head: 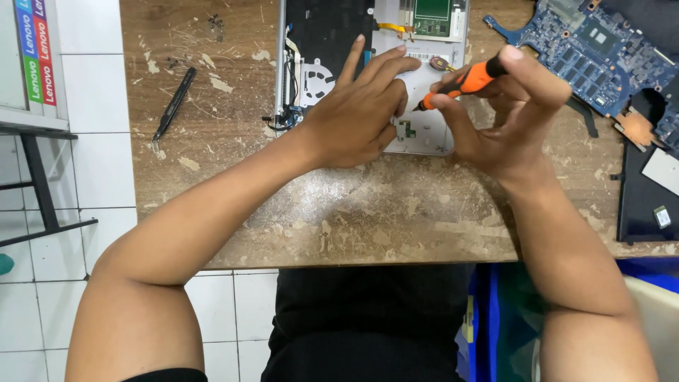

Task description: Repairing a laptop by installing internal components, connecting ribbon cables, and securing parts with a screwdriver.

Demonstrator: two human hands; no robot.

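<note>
Seen from above, a person's two bare hands work at an opened laptop chassis [424,134] lying at the upper middle of the frame on a worn, scratched wooden table [368,212]. The left hand [357,117] rests flat on the chassis with fingers spread and holds nothing, just right of a round cooling fan [316,78]. The right hand [506,117], touching the left at the fingertips, pinches a small orange and black screwdriver [467,81], its tip angled down and left toward the pale inner panel of the chassis. A blue circuit board [594,49] lies in the upper right of the frame, well apart from the chassis. Black tweezers [173,102] lie on the table at the upper left. White floor tiles [99,170] show along the left edge.
</note>
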